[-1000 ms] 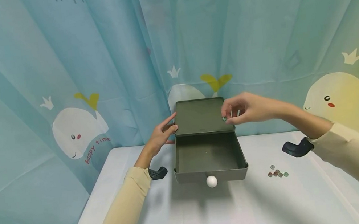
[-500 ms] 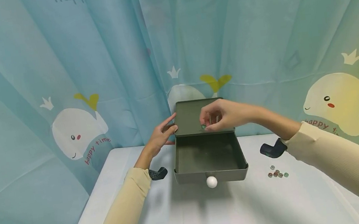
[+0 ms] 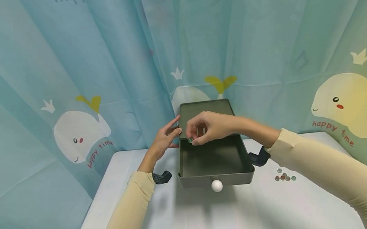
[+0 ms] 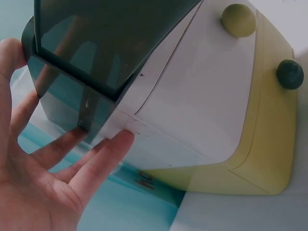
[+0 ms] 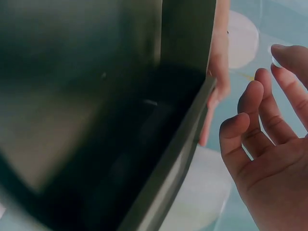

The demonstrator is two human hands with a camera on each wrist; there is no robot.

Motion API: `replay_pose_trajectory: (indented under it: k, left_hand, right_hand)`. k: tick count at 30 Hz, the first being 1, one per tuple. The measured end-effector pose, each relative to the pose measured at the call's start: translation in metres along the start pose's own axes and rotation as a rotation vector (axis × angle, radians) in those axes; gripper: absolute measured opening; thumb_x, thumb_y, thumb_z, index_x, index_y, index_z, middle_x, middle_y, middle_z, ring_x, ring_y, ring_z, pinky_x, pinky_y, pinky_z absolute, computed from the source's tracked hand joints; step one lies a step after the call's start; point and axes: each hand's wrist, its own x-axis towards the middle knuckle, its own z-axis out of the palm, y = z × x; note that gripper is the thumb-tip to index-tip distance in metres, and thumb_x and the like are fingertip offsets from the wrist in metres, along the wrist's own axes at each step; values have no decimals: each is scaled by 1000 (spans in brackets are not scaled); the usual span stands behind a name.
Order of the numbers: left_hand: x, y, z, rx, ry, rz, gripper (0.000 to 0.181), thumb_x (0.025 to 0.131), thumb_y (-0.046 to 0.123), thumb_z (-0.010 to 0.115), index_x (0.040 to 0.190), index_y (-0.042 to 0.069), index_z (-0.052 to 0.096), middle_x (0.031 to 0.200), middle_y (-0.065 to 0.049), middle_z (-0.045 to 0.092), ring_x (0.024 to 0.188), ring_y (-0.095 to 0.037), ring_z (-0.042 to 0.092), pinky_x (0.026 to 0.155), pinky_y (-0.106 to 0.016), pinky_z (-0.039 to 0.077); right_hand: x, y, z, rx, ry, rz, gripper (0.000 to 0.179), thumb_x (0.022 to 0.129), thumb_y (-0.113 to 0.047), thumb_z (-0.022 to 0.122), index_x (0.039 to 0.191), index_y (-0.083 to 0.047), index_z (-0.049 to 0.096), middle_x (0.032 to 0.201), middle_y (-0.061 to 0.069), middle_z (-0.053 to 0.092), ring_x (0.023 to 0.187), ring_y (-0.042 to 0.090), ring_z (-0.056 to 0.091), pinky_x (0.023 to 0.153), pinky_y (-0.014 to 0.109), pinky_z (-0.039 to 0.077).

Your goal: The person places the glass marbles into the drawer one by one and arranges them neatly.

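A dark green drawer (image 3: 217,180) with a white knob (image 3: 216,186) is pulled out from the top tier of a drawer cabinet (image 3: 206,107). My left hand (image 3: 162,142) rests against the cabinet's left side, fingers spread and fairly straight. In the left wrist view the fingertips (image 4: 126,139) touch the green and white tiers. My right hand (image 3: 212,127) pinches a small green glass marble (image 3: 190,140) between thumb and fingers, above the back left of the drawer. Only a pale sliver of the marble shows in the right wrist view.
Several small glass marbles (image 3: 285,177), reddish, clear and green, lie on the white table (image 3: 215,223) right of the cabinet. Below the green tier are a white tier (image 4: 202,91) and a yellow tier (image 4: 272,120) with round knobs. A whale-print curtain (image 3: 124,61) hangs behind.
My right hand has moved left with the marble, from the cabinet top's right edge to over the drawer's back left, and a little lower. My left hand stays in place.
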Motion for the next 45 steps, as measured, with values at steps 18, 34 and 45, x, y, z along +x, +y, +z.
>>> replay_pose_trajectory:
  k: [18,34,45]
  left_hand:
    - [1,-1,-2,-1,-4,11,60,104,34,61,160,33,40,159,-18,39,134,-42,48,89,-54,58]
    - [0,0,-2,4,1,8,60,103,35,61,159,34,40,160,-16,39,135,-41,48,90,-54,58]
    - [0,0,-2,6,-5,5,61,103,38,61,160,35,39,160,-17,38,135,-41,49,91,-54,57]
  right_hand:
    - [13,10,23,33,-64,-6,9,93,-10,75,101,-13,72,83,0,65,68,16,61,66,31,53]
    - [15,11,25,18,-80,-27,9,93,-11,75,99,-15,71,83,-1,65,68,15,60,66,29,52]
    - [15,11,26,38,-97,7,21,92,-17,79,109,-9,69,81,1,65,68,17,61,68,30,52]
